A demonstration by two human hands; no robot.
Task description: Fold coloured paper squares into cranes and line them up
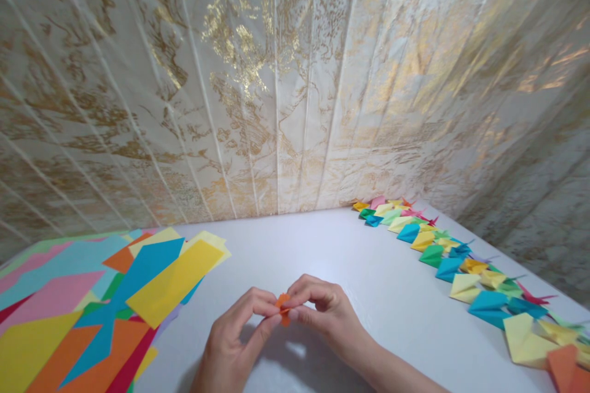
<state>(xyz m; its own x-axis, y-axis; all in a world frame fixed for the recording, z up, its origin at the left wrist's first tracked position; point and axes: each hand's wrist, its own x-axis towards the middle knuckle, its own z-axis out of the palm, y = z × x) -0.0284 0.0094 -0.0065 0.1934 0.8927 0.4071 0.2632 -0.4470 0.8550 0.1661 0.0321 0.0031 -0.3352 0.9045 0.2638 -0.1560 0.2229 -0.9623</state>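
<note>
A small piece of folded orange paper is held a little above the white table, between my two hands. My left hand pinches its left side with thumb and index finger. On the other side, my right hand grips it between thumb and fingers, with the fingertips of both hands close together. Most of the paper is covered by the fingers, so its exact folded shape cannot be made out.
Loose sheets of coloured paper are spread over the left of the white table. Rows of folded paper cranes line the right edge. A white and gold patterned curtain hangs behind.
</note>
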